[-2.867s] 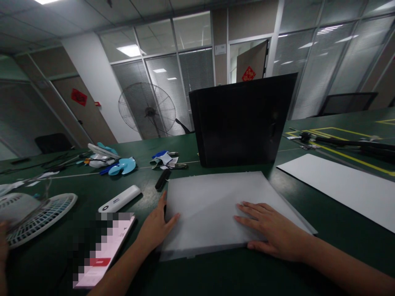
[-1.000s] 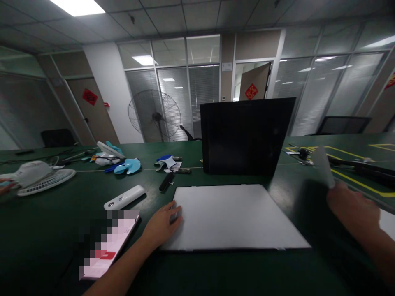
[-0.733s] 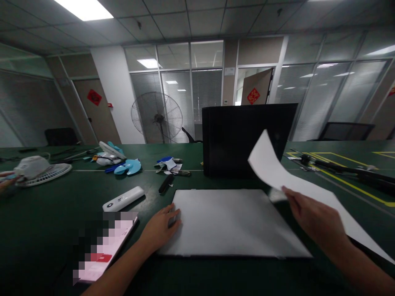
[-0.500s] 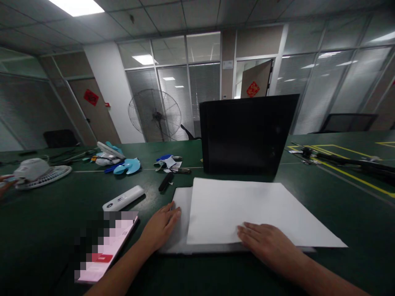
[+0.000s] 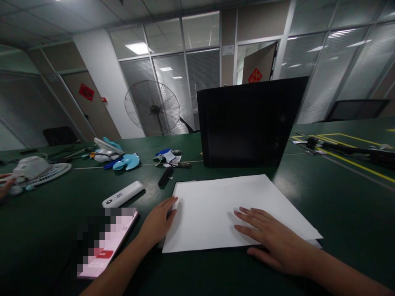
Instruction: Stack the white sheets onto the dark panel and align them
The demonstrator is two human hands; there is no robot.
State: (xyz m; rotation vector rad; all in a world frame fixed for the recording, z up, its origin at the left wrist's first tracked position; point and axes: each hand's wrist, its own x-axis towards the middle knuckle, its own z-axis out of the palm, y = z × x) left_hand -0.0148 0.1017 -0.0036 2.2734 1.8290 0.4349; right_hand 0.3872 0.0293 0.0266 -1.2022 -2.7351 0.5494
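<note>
A white sheet of paper (image 5: 210,201) lies over a thin flat board whose dark edge (image 5: 185,181) shows at the back left; a pale corner (image 5: 316,243) also peeks out at the front right. Against the paper's left edge rests my left hand (image 5: 157,222), its fingers stretched out and thumb apart. My right hand (image 5: 271,236) is over the paper's front right part, fingers spread, casting a faint shadow; it grips nothing. Whether its fingertips touch the sheet I cannot tell. Left of my left hand lie a pink, partly pixelated flat item (image 5: 114,242) and a white oblong device (image 5: 123,194).
A large black panel-like box (image 5: 249,123) stands behind the paper. Further back left are a black small object (image 5: 166,176), light-blue fan blades (image 5: 127,162) and a white fan part (image 5: 31,170) with another person's hand (image 5: 6,187). Black rods (image 5: 345,149) lie right.
The paper has slid left and now covers the board's left part, lining up near its edge. My right hand's fingers have spread and lifted slightly. The camera view has tipped down.
</note>
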